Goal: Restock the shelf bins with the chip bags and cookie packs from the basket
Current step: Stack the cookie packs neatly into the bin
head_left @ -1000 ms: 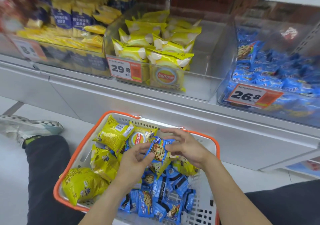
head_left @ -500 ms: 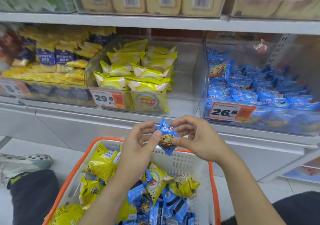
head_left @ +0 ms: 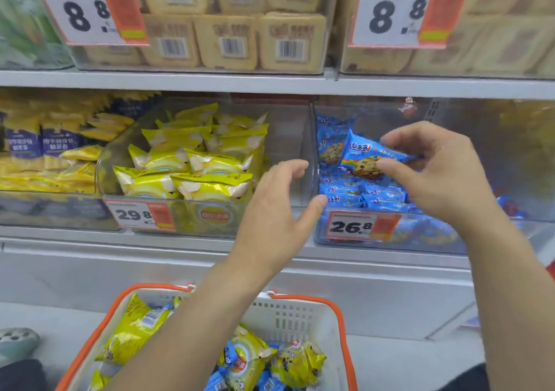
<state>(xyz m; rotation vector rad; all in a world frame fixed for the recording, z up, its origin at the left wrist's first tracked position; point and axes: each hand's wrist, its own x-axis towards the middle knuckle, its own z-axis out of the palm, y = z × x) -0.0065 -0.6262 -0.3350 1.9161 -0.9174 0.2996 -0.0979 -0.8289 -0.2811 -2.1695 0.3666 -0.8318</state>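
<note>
Basket (head_left: 345, 324) sits nearest, orange-rimmed and white-walled, holding yellow chip bags (head_left: 132, 333) and blue cookie packs (head_left: 216, 381). Above it the left hand (head_left: 276, 210) hangs with fingers loosely spread, holding nothing. Farther right, the right hand (head_left: 441, 174) pinches one blue cookie pack (head_left: 366, 159) over the clear cookie bin (head_left: 420, 234), full of the same packs. Left of it, the clear chip bin (head_left: 186, 219) holds yellow bags.

A shop: grey metal shelves (head_left: 270, 82) carry clear plastic bins (head_left: 312, 150) of snacks with white-and-orange price tags (head_left: 354, 227).
</note>
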